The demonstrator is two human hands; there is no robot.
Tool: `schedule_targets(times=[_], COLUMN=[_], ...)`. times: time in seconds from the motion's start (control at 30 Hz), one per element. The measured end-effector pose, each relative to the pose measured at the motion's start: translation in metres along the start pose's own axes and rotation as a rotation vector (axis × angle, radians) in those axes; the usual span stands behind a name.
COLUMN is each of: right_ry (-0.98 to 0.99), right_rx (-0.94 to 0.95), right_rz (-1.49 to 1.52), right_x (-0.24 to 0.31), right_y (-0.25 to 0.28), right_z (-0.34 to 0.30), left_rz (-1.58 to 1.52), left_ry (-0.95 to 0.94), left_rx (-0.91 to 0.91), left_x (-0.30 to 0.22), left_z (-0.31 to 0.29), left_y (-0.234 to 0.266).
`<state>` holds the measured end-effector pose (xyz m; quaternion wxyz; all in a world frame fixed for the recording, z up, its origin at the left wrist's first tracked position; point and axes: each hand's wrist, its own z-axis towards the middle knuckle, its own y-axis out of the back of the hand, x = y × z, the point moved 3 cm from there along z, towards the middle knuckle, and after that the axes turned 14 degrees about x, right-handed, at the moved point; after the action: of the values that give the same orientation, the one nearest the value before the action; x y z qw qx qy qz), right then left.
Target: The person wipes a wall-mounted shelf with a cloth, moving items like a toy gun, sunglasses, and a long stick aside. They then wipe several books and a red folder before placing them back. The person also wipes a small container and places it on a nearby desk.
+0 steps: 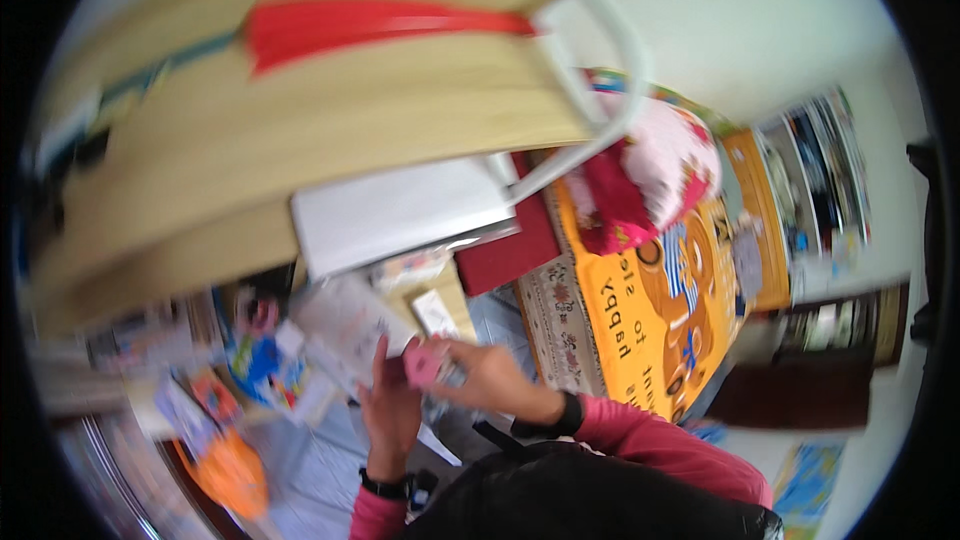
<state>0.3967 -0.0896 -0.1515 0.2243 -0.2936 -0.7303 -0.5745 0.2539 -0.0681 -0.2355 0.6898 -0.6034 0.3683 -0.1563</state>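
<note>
Low in the middle of the head view, both my hands meet around a small pink object (425, 364); motion blur hides its kind. My right hand (492, 378) comes from the right with its fingers closed on the object's right side. From below, my left hand (390, 418) reaches up with its fingers against the left side, where a darker patch shows. Just beyond my hands lies a pale sheet or bag (345, 325) with faint marks. A small white box (434, 313) rests on a wooden surface close by.
A long wooden board (400, 90) carries a red cloth (370, 28) and ends at a white curved rail (635, 70). Below it is a white panel (400, 210). To the right stands a bed with an orange blanket (625, 300). An orange bag (232, 472) sits lower left.
</note>
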Motion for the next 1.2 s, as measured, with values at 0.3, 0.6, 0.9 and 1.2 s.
schedule_targets(times=[0.3, 0.6, 0.9, 1.2], right_ry=[0.166, 0.26, -0.133, -0.357], right_rx=[-0.177, -0.188, -0.356, -1.595], right_rz=[0.31, 0.66, 0.519, 0.401], right_x=[0.04, 0.078, 0.041, 0.058], right_y=[0.055, 0.014, -0.05, -0.036], right_z=[-0.093, -0.16, -0.328, -0.505], left_rz=[0.05, 0.581, -0.157, -0.133], left_ry=[0.502, 0.961, 1.424, 1.377], left_rx=[-0.105, 0.377, 0.196, 0.287], left_x=[0.009, 0.007, 0.061, 0.227], left_z=[-0.019, -0.08, -0.133, -0.204], left_y=[-0.048, -0.092, -0.146, -0.258])
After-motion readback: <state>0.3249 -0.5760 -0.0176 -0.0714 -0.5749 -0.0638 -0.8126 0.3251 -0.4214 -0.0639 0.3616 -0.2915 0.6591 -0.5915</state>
